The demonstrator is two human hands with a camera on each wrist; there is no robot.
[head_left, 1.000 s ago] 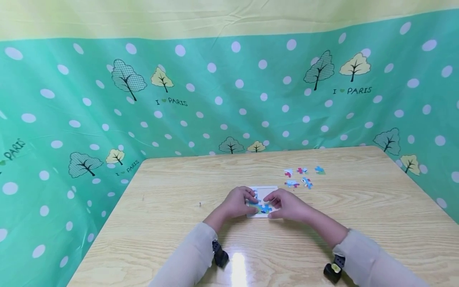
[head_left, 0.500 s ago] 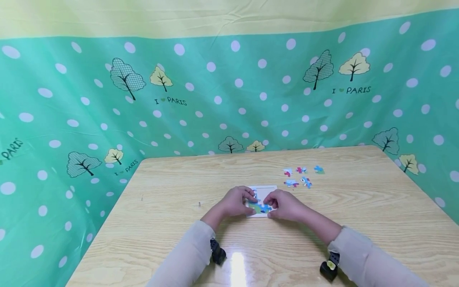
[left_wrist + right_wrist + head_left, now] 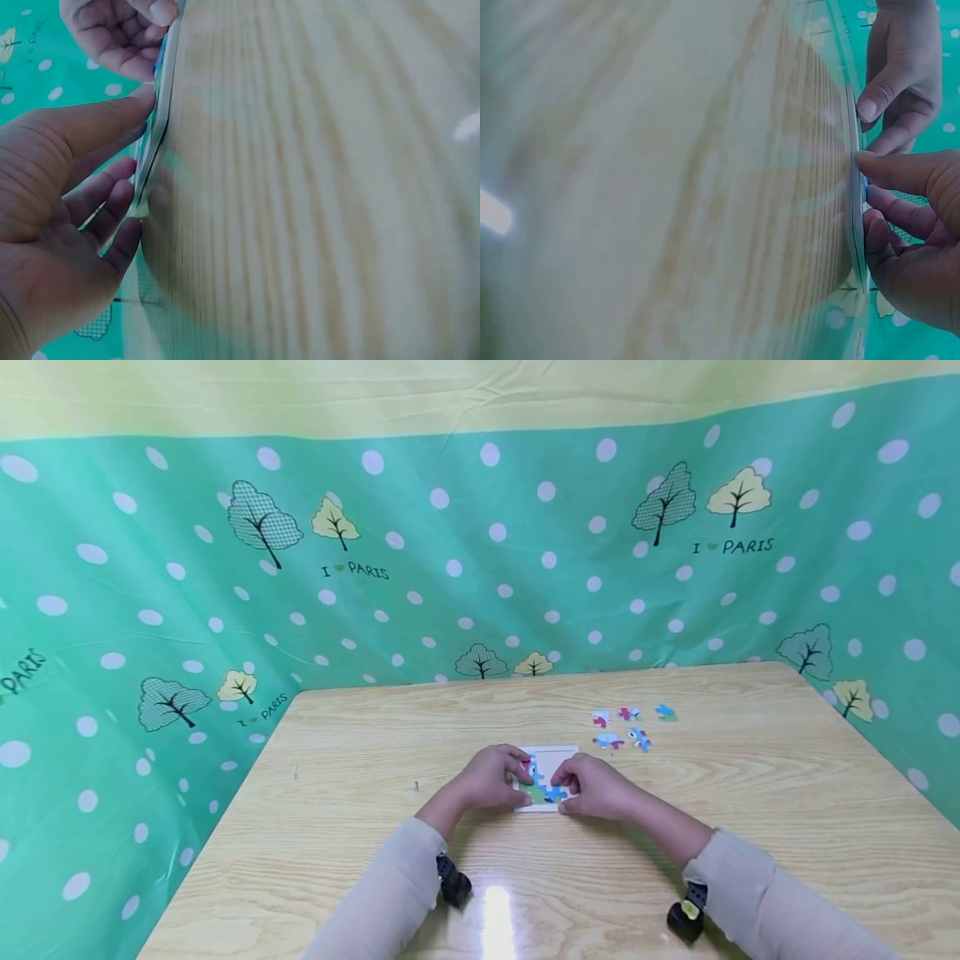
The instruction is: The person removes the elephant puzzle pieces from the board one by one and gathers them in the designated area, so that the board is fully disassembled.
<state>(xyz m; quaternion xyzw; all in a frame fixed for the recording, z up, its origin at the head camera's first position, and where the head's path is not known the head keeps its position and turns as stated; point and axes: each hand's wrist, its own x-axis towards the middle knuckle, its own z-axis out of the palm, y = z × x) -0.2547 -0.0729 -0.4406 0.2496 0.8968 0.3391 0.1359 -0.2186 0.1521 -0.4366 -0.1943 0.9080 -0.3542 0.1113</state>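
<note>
A white-bordered jigsaw board [image 3: 557, 756] lies flat on the table in the head view. Green and blue puzzle pieces [image 3: 547, 793] fill its lower part, with a blue-and-red piece [image 3: 532, 768] at upper left. My left hand [image 3: 489, 777] spreads over the board's left side, its extended thumb resting on the pieces in the left wrist view [image 3: 71, 180]. On the right side, my right hand [image 3: 600, 787] bends its fingers down beside the blue pieces, thumb at the near border [image 3: 857, 225]. Whether it pinches a piece is hidden.
Several loose puzzle pieces [image 3: 607, 741] lie beyond the board to the right, red, white and blue. The wooden table [image 3: 337, 827] reaches back to a green dotted curtain [image 3: 420, 627]. A tiny dark mark [image 3: 416, 786] shows left of the board.
The left fingers and thumb have drawn slightly left, showing more of the red-and-blue piece and the green pieces. The right hand stays at the board's right side with only slight movement.
</note>
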